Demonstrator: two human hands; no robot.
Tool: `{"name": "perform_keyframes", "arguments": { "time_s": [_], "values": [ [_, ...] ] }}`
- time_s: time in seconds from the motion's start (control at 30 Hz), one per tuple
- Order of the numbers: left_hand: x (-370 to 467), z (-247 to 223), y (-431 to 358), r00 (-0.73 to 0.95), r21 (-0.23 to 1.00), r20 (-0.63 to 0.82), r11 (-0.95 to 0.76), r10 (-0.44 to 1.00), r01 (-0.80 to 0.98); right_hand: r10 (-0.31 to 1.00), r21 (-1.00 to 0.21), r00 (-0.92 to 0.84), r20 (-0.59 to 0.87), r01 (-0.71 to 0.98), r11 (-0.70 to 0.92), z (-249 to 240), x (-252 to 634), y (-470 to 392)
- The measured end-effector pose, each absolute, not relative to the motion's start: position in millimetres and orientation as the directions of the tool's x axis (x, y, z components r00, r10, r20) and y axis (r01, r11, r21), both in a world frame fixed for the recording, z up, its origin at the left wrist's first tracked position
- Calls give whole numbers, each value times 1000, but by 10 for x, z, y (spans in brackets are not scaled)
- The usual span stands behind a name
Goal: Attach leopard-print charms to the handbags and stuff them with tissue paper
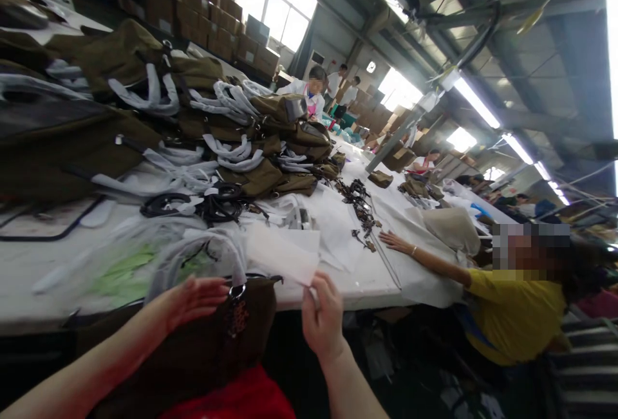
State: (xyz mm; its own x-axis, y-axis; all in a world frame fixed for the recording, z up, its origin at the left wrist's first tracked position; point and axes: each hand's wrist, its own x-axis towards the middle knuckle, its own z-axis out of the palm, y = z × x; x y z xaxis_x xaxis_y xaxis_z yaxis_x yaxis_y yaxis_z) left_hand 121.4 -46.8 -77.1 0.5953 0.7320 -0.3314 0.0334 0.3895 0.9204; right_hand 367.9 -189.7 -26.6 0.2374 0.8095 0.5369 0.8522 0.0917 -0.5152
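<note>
My right hand pinches the lower corner of a thin white sheet between thumb and fingers, above the table edge. My left hand has its fingers stretched out, over a dark brown handbag that rests before me. The bag's handle is wrapped in whitish covering and joins a metal ring close to my left fingertips. A reddish-brown hanging ornament dangles below the ring. Whether my left hand touches the bag I cannot tell.
Olive-brown bags with wrapped handles are heaped along the white table. Black straps and small metal hardware lie on it. A person in a yellow shirt reaches onto the table from the right. Cartons stand behind.
</note>
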Motion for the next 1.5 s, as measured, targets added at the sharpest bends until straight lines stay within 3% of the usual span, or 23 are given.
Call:
{"name": "perform_keyframes", "arguments": {
  "time_s": [0.13,0.27,0.33,0.47,0.53,0.6,0.7,0.83,0.93,1.0,1.1,1.2,1.33,1.5],
  "values": [
    [1037,-549,-462,755,725,-406,684,514,-76,920,-544,-126,371,774,325,-357,3083,-1997],
    [788,-487,-455,735,568,-554,823,392,-11,925,-600,-223,307,709,370,-548,2823,-2059],
    [660,-548,-459,720,559,-592,828,363,42,928,-630,-236,287,684,369,-574,2762,-2085],
    [507,-711,-508,712,743,-539,652,449,151,924,-667,-285,255,640,382,-542,2738,-2063],
    [485,-731,-522,668,819,-519,535,533,209,957,-692,-134,257,666,279,-559,2778,-1988],
    [463,-702,-499,593,860,-507,414,626,298,968,-688,141,206,724,41,-629,2822,-1875],
    [405,-631,-415,578,877,-424,157,697,454,929,-541,361,80,799,-263,-811,2807,-1683],
    [362,-625,-356,689,863,-363,-54,628,503,912,-397,401,83,853,-339,-1076,2685,-1503],
    [405,-694,-384,704,851,-376,-77,602,520,906,-474,421,43,807,-352,-1162,2733,-1447],
    [478,-739,-424,697,852,-371,-73,613,518,913,-613,396,-98,698,-369,-1124,2846,-1430],
    [681,-764,-512,661,867,-415,52,625,495,902,-772,262,-342,469,-429,-941,3016,-1411],
    [974,-774,-615,670,864,-501,364,548,349,892,-805,151,-426,387,-450,-732,3084,-1391],
    [1299,-866,-700,683,669,-533,743,499,-21,901,-725,157,-404,546,-420,-655,3036,-1410],
    [1414,-1020,-743,630,603,-566,788,533,-125,936,-534,254,-246,770,-349,-770,2892,-1583]
  ]
}}
